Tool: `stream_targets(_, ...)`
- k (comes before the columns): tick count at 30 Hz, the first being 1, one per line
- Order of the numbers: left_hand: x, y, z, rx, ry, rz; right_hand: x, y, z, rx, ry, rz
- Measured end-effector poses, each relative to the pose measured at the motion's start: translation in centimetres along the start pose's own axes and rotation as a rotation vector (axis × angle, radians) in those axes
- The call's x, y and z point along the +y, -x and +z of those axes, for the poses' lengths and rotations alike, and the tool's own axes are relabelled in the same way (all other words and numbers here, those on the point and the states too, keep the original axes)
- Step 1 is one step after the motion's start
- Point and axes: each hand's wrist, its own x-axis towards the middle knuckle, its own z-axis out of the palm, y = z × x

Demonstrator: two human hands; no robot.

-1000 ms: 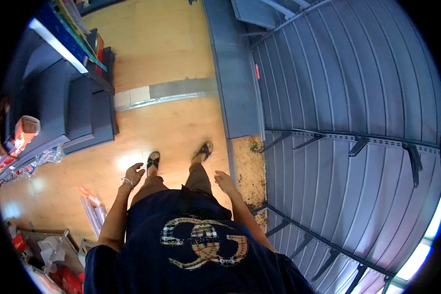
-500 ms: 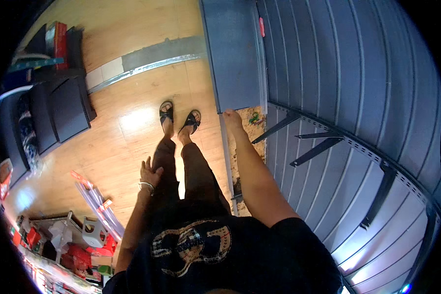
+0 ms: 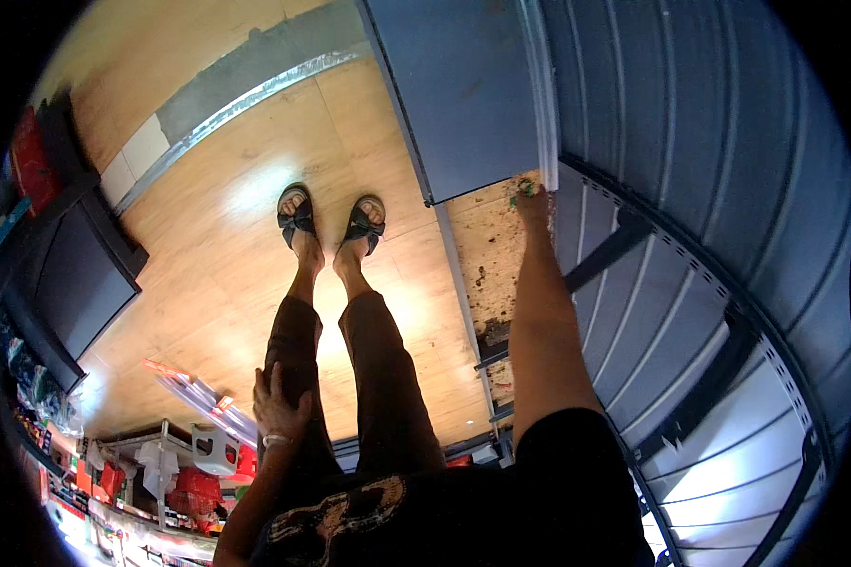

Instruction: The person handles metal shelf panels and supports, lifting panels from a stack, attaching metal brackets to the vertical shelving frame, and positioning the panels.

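Left hand (image 3: 280,417): lower left of centre, on the trouser leg (image 3: 296,345), fingers spread | Right hand (image 3: 533,205): upper right of centre, at small green thing (image 3: 526,188); fingers' state I cannot tell | Green thing: on dirty floor strip (image 3: 482,250); probably light, soft; pinch from above

Glare on flr (image 3: 217,269), bright lower-R panels (image 3: 723,468), fisheye bend, blk corners
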Motion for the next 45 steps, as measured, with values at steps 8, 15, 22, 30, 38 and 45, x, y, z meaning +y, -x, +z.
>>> stream_targets(8,-1.7,-3.0,-2.2,0.003,-0.05,0.117,13.0,-13.4,3.8,0.163,-0.011,0.097)
stream_targets(15,1.7,-4.4,-4.9,0.018,-0.112,0.109,9.4,-16.7,2.1,0.153,-0.252,0.132)
stream_targets(22,2.8,-3.9,-5.7,-0.019,-0.119,0.146,7.7,-15.9,11.0,0.184,-0.075,0.024)
stream_targets(30,0.7,-2.9,-2.7,0.122,-0.029,0.135,-6.5,1.2,15.2,-0.1,-0.063,0.083)
stream_targets(38,-0.3,-2.6,-3.3,0.066,-0.065,0.038,-12.7,1.7,18.4,0.013,-0.172,0.33)
stream_targets(45,0.1,-1.4,-1.6,0.1,0.045,-0.059,-12.1,13.4,11.1,0.079,-0.167,-0.14)
